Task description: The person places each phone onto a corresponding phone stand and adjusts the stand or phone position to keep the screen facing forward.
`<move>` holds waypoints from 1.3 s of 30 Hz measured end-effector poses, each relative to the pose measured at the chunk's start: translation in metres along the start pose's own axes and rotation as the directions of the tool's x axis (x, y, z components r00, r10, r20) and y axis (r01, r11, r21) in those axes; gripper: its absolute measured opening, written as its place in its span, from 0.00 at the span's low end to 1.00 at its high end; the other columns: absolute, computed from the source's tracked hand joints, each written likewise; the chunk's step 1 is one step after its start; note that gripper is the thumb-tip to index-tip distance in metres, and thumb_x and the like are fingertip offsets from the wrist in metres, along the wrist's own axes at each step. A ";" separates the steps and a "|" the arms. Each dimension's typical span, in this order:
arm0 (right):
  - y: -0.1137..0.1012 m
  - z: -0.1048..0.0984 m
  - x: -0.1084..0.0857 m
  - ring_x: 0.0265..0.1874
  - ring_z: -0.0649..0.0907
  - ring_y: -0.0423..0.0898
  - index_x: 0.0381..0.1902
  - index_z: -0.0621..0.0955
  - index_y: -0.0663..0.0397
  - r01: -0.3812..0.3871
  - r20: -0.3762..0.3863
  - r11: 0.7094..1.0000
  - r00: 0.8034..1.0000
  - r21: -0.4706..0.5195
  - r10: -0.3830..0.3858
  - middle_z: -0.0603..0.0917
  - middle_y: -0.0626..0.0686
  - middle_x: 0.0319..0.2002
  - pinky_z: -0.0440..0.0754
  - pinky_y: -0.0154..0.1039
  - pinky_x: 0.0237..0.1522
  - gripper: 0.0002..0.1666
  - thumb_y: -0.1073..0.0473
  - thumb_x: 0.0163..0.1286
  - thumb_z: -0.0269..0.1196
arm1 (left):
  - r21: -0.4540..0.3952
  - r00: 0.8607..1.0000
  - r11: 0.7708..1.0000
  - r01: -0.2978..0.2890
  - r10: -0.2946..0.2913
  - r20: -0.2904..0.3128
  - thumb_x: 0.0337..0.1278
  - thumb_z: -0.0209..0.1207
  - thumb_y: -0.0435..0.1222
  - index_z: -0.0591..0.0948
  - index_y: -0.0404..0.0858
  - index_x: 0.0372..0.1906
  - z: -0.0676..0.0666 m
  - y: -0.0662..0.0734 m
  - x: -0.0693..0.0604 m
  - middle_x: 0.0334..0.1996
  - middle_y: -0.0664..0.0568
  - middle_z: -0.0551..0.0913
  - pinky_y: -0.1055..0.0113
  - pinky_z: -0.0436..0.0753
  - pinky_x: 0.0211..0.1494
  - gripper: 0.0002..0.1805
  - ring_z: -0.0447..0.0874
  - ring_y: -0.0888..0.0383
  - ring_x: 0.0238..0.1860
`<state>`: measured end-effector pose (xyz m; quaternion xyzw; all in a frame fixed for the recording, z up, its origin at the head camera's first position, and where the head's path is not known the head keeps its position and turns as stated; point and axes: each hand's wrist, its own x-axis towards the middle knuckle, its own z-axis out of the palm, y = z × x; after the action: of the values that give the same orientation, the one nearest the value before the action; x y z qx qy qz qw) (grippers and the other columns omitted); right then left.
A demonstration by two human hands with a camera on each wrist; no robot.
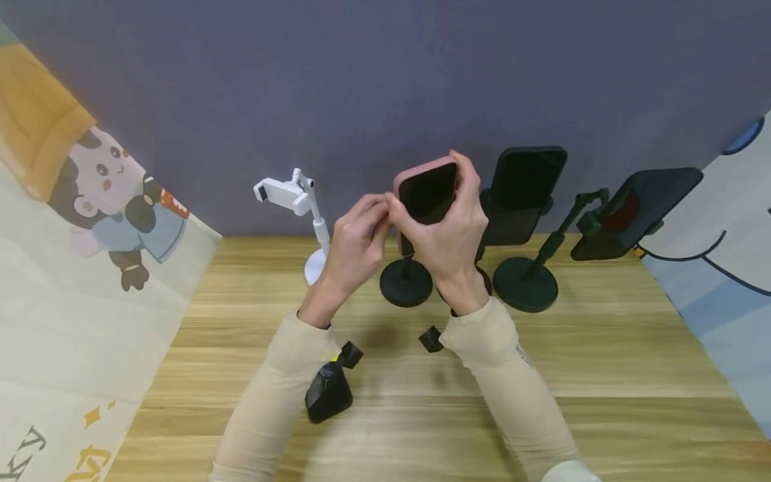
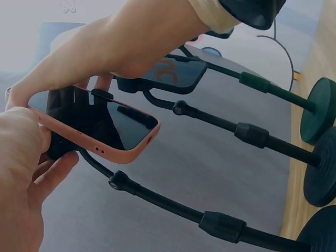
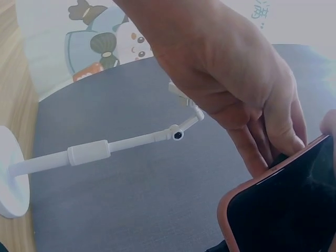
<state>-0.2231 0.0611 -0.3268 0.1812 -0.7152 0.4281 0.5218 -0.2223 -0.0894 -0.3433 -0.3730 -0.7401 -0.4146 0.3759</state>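
A phone in a pink case tilts above the round black base of a slim stand. My right hand grips the phone by its right side and lower part, thumb across the front. At the phone's left edge, my left hand has its fingers curled around the black holder behind it. In the right wrist view those fingertips meet the phone's edge beside a small dark piece, and part of the holder is hidden.
A white stand with an unoccupied clamp is on the left. On the right are a dark phone on a black stand and another phone on a green stand. Black items lie near my forearms; a grey panel rises behind.
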 end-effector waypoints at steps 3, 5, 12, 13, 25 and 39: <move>0.000 -0.001 0.000 0.40 0.86 0.57 0.65 0.70 0.70 -0.007 -0.005 1.000 1.000 0.005 0.007 0.83 0.67 0.47 0.89 0.54 0.39 0.50 0.37 0.60 0.71 | -0.010 1.000 1.000 -0.004 0.004 0.012 0.69 0.58 0.22 0.86 0.24 0.46 0.000 0.000 0.001 0.43 0.36 0.85 0.60 0.86 0.48 0.09 0.86 0.47 0.43; 0.000 -0.002 0.000 0.40 0.85 0.57 0.65 0.70 0.70 -0.013 -0.009 1.000 1.000 0.007 0.013 0.83 0.67 0.47 0.89 0.54 0.39 0.50 0.38 0.60 0.72 | -0.016 1.000 1.000 -0.005 0.005 0.022 0.69 0.58 0.22 0.86 0.24 0.47 -0.001 0.000 0.001 0.43 0.37 0.84 0.61 0.85 0.46 0.09 0.86 0.47 0.43; -0.001 -0.002 0.000 0.41 0.86 0.57 0.65 0.70 0.70 -0.011 -0.014 1.000 1.000 -0.010 0.010 0.83 0.67 0.47 0.90 0.53 0.41 0.50 0.42 0.58 0.75 | -0.006 1.000 1.000 -0.009 0.009 0.017 0.70 0.59 0.23 0.86 0.24 0.47 -0.001 0.001 0.000 0.42 0.37 0.84 0.60 0.86 0.47 0.09 0.86 0.47 0.42; -0.001 -0.002 0.000 0.41 0.86 0.57 0.65 0.70 0.70 -0.008 -0.016 1.000 1.000 -0.014 0.008 0.83 0.67 0.47 0.90 0.53 0.41 0.50 0.42 0.58 0.75 | -0.006 1.000 1.000 -0.006 0.006 0.015 0.70 0.58 0.23 0.86 0.24 0.47 0.000 0.001 0.000 0.42 0.37 0.84 0.60 0.86 0.47 0.09 0.86 0.47 0.42; 0.000 0.001 0.002 0.43 0.86 0.56 0.64 0.71 0.70 -0.025 -0.033 0.998 0.999 -0.058 0.023 0.83 0.67 0.49 0.90 0.50 0.46 0.49 0.42 0.58 0.77 | -0.003 1.000 1.000 0.022 -0.022 0.020 0.70 0.58 0.24 0.85 0.23 0.49 0.001 0.002 -0.002 0.43 0.38 0.84 0.61 0.86 0.46 0.09 0.86 0.48 0.41; 0.000 0.006 0.000 0.44 0.86 0.58 0.64 0.71 0.69 -0.024 -0.067 0.998 0.998 -0.056 0.020 0.83 0.67 0.50 0.89 0.51 0.48 0.48 0.46 0.57 0.78 | -0.012 1.000 1.000 0.023 -0.023 0.013 0.70 0.59 0.24 0.84 0.23 0.49 0.002 0.001 -0.003 0.43 0.37 0.84 0.62 0.86 0.46 0.09 0.86 0.49 0.40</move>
<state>-0.2268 0.0564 -0.3279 0.1442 -0.7114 0.4191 0.5454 -0.2210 -0.0878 -0.3463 -0.3696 -0.7443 -0.4207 0.3640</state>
